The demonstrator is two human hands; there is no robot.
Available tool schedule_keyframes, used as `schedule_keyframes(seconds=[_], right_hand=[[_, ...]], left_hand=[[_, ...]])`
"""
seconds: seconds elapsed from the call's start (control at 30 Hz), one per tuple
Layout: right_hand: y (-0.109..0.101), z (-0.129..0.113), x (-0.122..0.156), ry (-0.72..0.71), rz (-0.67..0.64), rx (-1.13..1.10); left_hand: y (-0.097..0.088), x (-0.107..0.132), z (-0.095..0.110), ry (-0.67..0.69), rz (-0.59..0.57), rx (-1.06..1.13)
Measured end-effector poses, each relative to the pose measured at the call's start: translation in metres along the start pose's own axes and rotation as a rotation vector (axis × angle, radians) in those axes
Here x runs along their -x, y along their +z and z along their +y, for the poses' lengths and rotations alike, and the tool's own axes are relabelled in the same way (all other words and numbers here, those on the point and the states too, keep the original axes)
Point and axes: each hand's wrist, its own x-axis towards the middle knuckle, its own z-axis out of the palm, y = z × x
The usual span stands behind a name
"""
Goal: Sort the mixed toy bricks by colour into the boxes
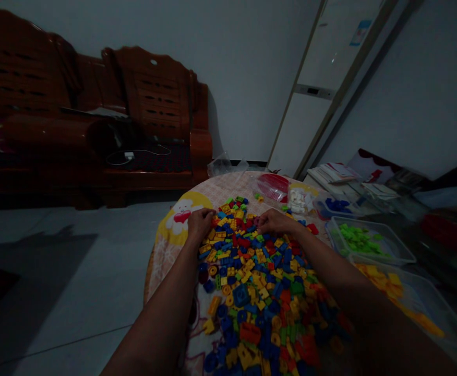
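Observation:
A wide heap of colourful toy building bricks [248,263] in yellow, blue, red, green and orange covers much of a round table with a patterned cloth [223,185]. At the heap's far left edge is my left hand [200,224], its fingers curled together and touching the bricks there. My right hand [275,222] reaches over the far right part of the heap, fingertips bent down in a pinch among the bricks. The dim light hides what either hand has between its fingers.
Along the right stand clear trays: one with green bricks [357,240], one with yellow bricks [381,282], one with blue bricks [336,205]. White pieces [302,201] and a red container [273,187] are at the table's far side. Beyond stands a wooden sofa [154,94].

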Motion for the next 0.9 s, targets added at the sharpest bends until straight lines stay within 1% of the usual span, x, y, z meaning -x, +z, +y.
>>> schedule_keyframes(seconds=[0.13,0.3,0.4,0.5,0.73,0.9], right_hand=[[0.000,-0.001,0.007,-0.006,0.149,-0.024],[-0.002,-0.007,0.012,0.045,0.228,-0.002],[-0.005,-0.010,0.010,0.067,0.322,0.019],[-0.001,-0.011,0.008,0.110,0.417,0.028],[0.022,-0.011,0.008,0.192,0.492,-0.006],[0.020,-0.004,0.009,0.204,0.575,0.052]], left_hand=[[-0.002,0.000,0.002,0.011,0.005,-0.010],[-0.004,-0.002,0.003,0.012,-0.017,-0.039],[-0.004,-0.004,0.001,0.017,-0.008,-0.044],[-0.004,-0.005,0.000,0.036,-0.003,-0.060],[-0.005,-0.002,0.004,-0.010,-0.012,-0.071],[-0.005,-0.001,0.003,0.016,-0.010,-0.024]])
